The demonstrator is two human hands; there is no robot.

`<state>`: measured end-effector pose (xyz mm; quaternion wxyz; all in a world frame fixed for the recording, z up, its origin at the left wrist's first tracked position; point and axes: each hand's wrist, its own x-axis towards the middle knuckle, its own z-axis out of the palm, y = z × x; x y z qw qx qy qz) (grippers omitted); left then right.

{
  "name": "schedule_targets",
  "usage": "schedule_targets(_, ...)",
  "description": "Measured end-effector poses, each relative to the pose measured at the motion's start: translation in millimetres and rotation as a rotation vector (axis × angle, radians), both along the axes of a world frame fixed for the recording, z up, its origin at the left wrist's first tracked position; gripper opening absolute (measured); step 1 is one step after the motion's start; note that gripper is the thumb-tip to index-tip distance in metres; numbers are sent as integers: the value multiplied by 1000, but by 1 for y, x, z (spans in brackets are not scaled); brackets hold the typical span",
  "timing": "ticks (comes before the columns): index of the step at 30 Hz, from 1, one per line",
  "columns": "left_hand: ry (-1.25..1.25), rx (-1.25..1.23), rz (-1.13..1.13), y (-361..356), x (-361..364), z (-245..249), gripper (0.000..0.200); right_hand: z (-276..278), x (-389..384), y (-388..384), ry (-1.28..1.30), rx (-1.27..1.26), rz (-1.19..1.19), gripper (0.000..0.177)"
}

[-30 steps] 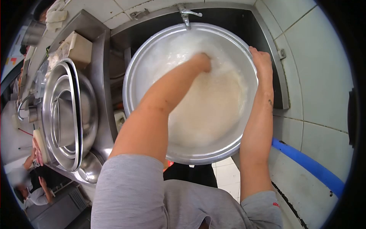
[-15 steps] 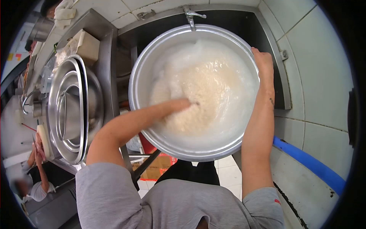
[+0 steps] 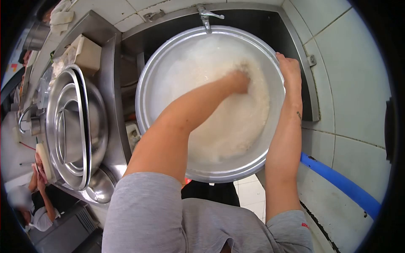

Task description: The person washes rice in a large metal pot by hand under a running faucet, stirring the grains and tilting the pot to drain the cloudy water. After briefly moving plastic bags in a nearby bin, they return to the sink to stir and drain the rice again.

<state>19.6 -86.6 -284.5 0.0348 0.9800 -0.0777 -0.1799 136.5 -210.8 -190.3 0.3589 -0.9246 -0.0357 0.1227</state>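
A large round metal basin sits in the dark sink under the tap. It holds cloudy white water with pale grains that look like rice. My left hand is down in the water and grains, toward the upper right of the basin. Its fingers are blurred and partly under the surface, so what they hold does not show. At the right side, my right hand grips the basin's rim, fingers curled over the edge.
A chrome tap stands over the basin's far rim. Nested steel bowls and a cream box occupy the left counter. A blue hose runs along the right. A co-worker's hands are at far left.
My left hand has swept from the middle left of the basin to its upper right, shifting the grains. My right hand has stayed on the rim.
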Motion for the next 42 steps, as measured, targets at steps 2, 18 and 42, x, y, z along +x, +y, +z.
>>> schedule_targets(2, -10, 47, 221, 36, 5, 6, 43, 8, -7, 0, 21, 31, 7, 53)
schedule_targets(18, 442, -391, 548, 51, -196, 9, 51, 11, -8, 2, 30, 124, 18, 48)
schedule_targets(42, 221, -115, 524, 53, -123, 29, 61, 7, -5, -2, 17, 72, 55, 49)
